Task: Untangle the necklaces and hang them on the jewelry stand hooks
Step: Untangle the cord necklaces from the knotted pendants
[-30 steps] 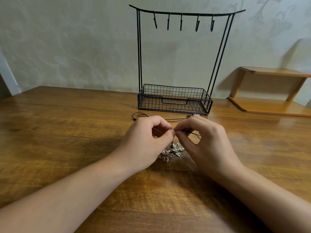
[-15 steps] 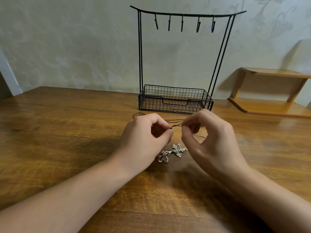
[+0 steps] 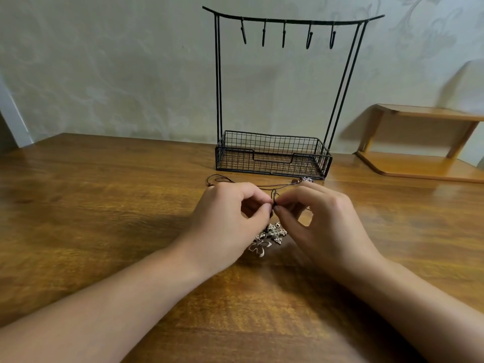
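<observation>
Both hands close in again: left hand (image 3: 230, 218) and right hand (image 3: 322, 221) pinch the dark cord (image 3: 274, 197) together, fingers narrow, hooks (image 3: 284, 35) bare, untangling unfinished.

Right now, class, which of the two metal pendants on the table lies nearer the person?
The open-petalled flower pendant, below the left hand. The studded cross-shaped pendant lies farther back, toward the right hand.

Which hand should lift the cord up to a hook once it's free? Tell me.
Probably the right hand: it pinches the cord directly below the hooks, while the left hand sits further left.
</observation>
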